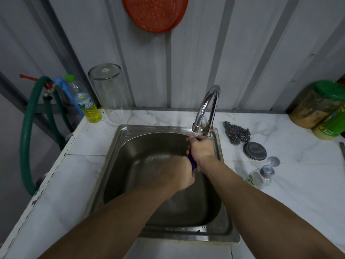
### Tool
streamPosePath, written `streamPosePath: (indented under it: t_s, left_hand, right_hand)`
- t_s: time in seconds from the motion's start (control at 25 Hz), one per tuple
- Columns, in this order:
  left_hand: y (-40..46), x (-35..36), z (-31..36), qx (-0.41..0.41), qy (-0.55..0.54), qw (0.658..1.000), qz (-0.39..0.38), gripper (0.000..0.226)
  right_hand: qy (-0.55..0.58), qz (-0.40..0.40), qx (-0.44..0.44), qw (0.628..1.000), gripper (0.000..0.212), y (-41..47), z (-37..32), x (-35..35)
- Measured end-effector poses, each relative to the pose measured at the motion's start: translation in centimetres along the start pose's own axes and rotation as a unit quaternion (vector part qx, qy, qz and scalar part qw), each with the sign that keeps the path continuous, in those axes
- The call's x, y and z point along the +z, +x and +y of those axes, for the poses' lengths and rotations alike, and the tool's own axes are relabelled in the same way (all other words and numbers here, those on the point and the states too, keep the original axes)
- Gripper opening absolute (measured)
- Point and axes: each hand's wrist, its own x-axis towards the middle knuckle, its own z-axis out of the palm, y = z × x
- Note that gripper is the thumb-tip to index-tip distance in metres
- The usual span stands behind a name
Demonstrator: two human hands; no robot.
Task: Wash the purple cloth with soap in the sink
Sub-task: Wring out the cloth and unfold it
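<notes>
Over the steel sink (119,146), both my hands grip the purple cloth (192,162), which is twisted into a short roll between them. My right hand (200,149) holds its upper end just under the chrome tap (206,107). My left hand (177,173), blurred, clasps the lower end. Only a small strip of the cloth shows between the fists. A plastic bottle of yellow liquid with a green cap (85,101) stands at the back left corner of the counter. A small clear bottle with a silver cap (261,175) lies on its side right of the sink.
An upturned clear glass jar (110,90) stands behind the sink. Right of the sink lie a steel scourer (237,133), a round metal lid (254,151) and two green-topped containers (321,107). A green hose (28,128) hangs at the left. An orange strainer (155,12) hangs on the wall.
</notes>
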Motion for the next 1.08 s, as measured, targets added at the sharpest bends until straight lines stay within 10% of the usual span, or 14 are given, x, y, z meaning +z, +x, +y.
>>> streamPosePath:
  t_s: [0.2,0.4,0.6,0.8,1.08]
  left_hand:
    - [0.1,0.9,0.0,0.007,0.008,1.0,0.007,0.028]
    - [0.3,0.9,-0.6,-0.062,-0.145,0.987,-0.032,0.029]
    - [-0.7,-0.1,-2.2,-0.212,-0.504,0.837,-0.016,0.038]
    - [-1.5,-0.3,-2.8,-0.251,-0.698,0.671,-0.01,0.025]
    - [-1.2,-1.6,-2.2,-0.099,-0.68,0.726,-0.025,0.056]
  right_hand:
    - [-0.116,0.067,0.008,0.991,0.017,0.6,0.1,0.1]
    - [0.055,-0.076,0.052,0.994,0.021,0.1,0.1,-1.2]
    - [-0.016,-0.178,0.095,0.979,0.026,0.1,-0.8,-4.3]
    - [0.183,-0.192,0.072,0.961,0.039,-0.4,-1.4,-6.0]
    - [0.105,-0.248,-0.072,0.961,0.02,-3.0,-1.6,-4.7]
